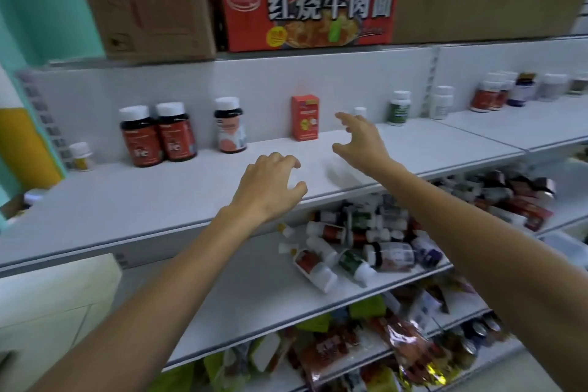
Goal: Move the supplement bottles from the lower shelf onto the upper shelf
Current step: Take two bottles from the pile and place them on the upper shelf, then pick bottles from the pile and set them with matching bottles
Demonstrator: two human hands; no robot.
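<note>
Both my hands hover over the white upper shelf (159,200) and hold nothing. My left hand (270,183) has loosely curled fingers near the shelf's front edge. My right hand (359,140) is spread open further back, in front of a small white-capped bottle (360,111) that it mostly hides. Upright on the upper shelf stand two red-labelled bottles (157,137), a white-labelled bottle (229,126), a red box (305,118) and a green-labelled bottle (399,108). Several supplement bottles (366,245) lie in a heap on the lower shelf (241,289).
Cardboard boxes and a red noodle carton (308,11) sit on the top shelf above. More bottles (496,91) stand on the adjoining shelf section at right. Snack packets (350,347) fill the shelf below. A small bottle (81,156) stands at the far left.
</note>
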